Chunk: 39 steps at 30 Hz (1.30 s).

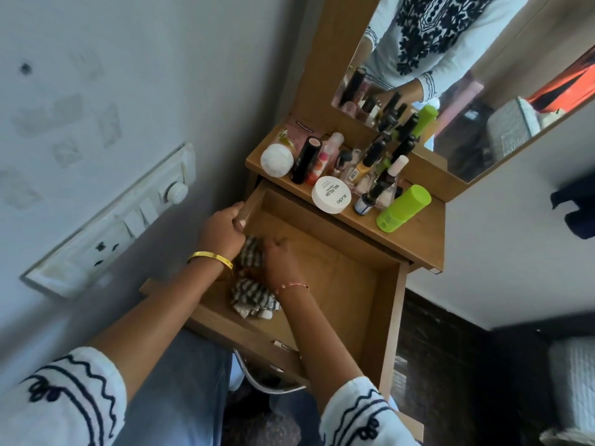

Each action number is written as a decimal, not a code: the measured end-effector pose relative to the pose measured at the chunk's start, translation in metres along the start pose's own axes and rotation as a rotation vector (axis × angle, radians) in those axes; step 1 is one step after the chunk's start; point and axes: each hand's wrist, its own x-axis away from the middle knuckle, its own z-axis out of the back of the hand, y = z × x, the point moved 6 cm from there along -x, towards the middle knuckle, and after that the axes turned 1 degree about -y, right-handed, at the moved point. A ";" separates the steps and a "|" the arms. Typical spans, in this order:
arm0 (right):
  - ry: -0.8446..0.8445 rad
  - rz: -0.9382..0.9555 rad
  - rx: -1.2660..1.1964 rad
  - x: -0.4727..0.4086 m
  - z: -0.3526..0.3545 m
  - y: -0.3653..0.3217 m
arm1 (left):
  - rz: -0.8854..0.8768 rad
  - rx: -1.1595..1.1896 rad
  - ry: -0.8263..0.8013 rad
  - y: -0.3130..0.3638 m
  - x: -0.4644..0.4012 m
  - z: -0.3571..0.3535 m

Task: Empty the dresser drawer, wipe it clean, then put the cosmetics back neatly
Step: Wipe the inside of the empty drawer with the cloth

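The wooden dresser drawer [360, 272] stands pulled out, with only a striped cloth [252, 297] inside it. My left hand [222, 228] grips the drawer's left side wall, thumb over the edge. Inside the drawer at its left, my right hand [278, 263] presses down on the black-and-white cloth, fingers curled into it. The cosmetics stand on the dresser top [415, 233]: a white nail polish remover jar [331, 194], a lime green bottle [404, 207], a black tube [306, 159], a round white puff case [277, 160] and several small nail polish bottles [375, 170].
A mirror [467, 85] rises behind the dresser top and reflects a person's torso and the bottles. A wall switch panel [119, 217] is at the left. The drawer's metal handle [267, 381] is near my knees. Dark floor and a white woven basket [573, 378] lie to the right.
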 end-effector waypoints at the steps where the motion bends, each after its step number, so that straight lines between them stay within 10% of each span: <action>1: -0.024 0.072 0.050 0.001 -0.004 -0.006 | -0.003 -0.001 -0.001 0.000 0.000 0.000; 8: 0.041 0.119 0.282 -0.003 0.002 0.007 | -0.003 -0.001 0.000 0.001 0.002 0.002; 20: 0.037 -0.661 0.377 0.045 0.037 0.127 | 0.018 -0.023 -0.055 0.001 0.008 0.001; 25: -0.175 -0.539 0.423 0.058 0.002 0.127 | 0.049 0.016 -0.097 -0.003 0.005 0.002; 39: -0.103 -0.009 0.366 0.043 -0.004 0.002 | 0.115 0.186 -0.159 0.000 0.010 0.006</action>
